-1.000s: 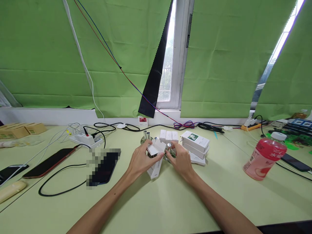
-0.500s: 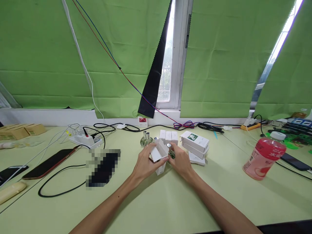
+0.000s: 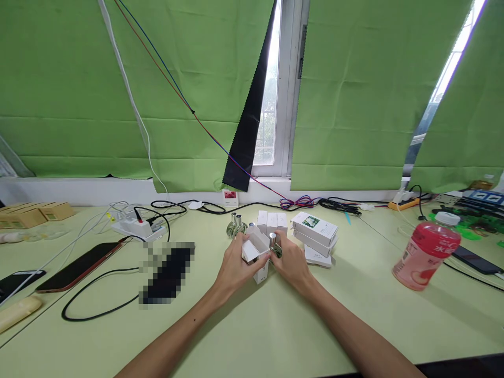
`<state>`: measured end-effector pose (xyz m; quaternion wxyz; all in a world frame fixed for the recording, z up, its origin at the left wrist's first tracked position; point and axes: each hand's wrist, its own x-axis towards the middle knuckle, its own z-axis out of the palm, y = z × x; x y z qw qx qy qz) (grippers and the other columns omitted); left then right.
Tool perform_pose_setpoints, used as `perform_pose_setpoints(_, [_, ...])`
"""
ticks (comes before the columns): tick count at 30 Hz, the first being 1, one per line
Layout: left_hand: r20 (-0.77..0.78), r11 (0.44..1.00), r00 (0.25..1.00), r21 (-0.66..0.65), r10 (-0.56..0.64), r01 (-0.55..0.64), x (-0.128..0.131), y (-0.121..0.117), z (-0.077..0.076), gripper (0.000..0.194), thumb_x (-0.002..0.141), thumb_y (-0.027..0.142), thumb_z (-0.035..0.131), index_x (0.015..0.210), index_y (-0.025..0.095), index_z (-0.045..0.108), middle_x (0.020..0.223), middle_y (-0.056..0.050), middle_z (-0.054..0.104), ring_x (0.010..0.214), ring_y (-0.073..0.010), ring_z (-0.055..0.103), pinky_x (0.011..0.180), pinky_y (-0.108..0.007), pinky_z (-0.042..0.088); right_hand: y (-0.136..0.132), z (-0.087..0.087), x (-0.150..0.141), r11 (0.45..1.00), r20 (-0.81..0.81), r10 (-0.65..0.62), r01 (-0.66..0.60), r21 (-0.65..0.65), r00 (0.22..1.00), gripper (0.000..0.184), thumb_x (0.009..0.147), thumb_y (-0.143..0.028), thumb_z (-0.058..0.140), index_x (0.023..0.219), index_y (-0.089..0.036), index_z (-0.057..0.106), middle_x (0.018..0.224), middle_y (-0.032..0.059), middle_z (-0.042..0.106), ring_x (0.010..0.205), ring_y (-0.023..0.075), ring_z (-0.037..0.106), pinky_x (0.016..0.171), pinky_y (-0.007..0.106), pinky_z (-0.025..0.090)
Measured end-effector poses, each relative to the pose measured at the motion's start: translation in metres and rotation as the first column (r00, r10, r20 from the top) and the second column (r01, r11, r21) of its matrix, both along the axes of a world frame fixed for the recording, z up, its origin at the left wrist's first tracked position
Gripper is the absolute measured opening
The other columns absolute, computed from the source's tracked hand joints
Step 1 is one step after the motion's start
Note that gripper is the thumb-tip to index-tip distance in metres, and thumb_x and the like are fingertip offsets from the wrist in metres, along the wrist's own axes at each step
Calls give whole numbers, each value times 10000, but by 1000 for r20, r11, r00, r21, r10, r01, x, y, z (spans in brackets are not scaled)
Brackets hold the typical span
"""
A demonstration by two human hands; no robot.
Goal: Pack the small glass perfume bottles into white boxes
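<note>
My left hand (image 3: 235, 266) is closed around a small white carton (image 3: 261, 274), whose top flaps stand apart and show its inside. Close on its right, my right hand (image 3: 290, 260) grips a small glass perfume bottle (image 3: 277, 250) with a silver cap. Fingers cover part of the bottle. Just behind the left hand stand more glass bottles (image 3: 236, 226) with silver caps. Several upright white boxes (image 3: 271, 220) form a row behind the carton. A stack of white boxes (image 3: 316, 231), the top one with a green picture, lies to the right of my right hand.
A pink drink bottle (image 3: 427, 254) stands at the right. On the left are a pixelated dark phone-like object (image 3: 169, 273), a red-edged phone (image 3: 81, 266) and a white power strip (image 3: 136, 227). Brown boxes (image 3: 35, 212) sit at the far left. Black cables (image 3: 252, 206) run along the wall.
The carton has turned more upright and moved slightly right, its opening now facing up towards me. My left hand shifted right with it. The bottle in my right hand stays beside the carton.
</note>
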<state>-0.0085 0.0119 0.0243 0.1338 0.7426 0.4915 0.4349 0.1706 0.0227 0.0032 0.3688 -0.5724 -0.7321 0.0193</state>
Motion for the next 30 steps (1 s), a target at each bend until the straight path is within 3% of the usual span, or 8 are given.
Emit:
perform_pose_setpoints(7, [-24, 999, 999, 16, 40, -39, 3, -4, -5, 410, 827, 526, 648, 1042, 219, 482, 929, -26, 645, 784, -203, 619, 649, -305, 468, -5, 1, -2, 1000, 23, 15, -15, 16, 1000, 552, 862, -184, 571, 1382, -212, 390, 977, 44, 731, 774, 237, 695, 590, 258, 371])
perform_pose_setpoints(14, [-18, 997, 999, 67, 27, -25, 6, -5, -6, 413, 822, 432, 667, 1149, 222, 525, 1073, -75, 666, 998, -277, 632, 827, -391, 503, -6, -3, -3, 998, 77, 48, -52, 47, 996, 641, 838, -140, 533, 1450, -194, 349, 1036, 75, 715, 811, 238, 686, 622, 277, 435])
perform_pose_setpoints(20, [89, 1000, 996, 9, -27, 26, 7, -6, -5, 486, 815, 417, 682, 1217, 228, 486, 1049, -50, 702, 877, -216, 678, 746, -321, 524, -7, -2, -5, 998, 91, 58, -60, 18, 994, 624, 830, -106, 498, 1437, -185, 378, 1032, 84, 705, 832, 236, 673, 653, 286, 457])
perform_pose_setpoints(30, [-36, 998, 997, 31, 63, -62, 2, -6, 4, 643, 780, 501, 695, 1311, 243, 439, 944, -15, 703, 802, -213, 680, 684, -308, 517, -7, -4, -4, 997, 70, 60, -63, 43, 996, 567, 843, -118, 506, 1398, -204, 430, 984, 65, 701, 818, 230, 668, 652, 270, 437])
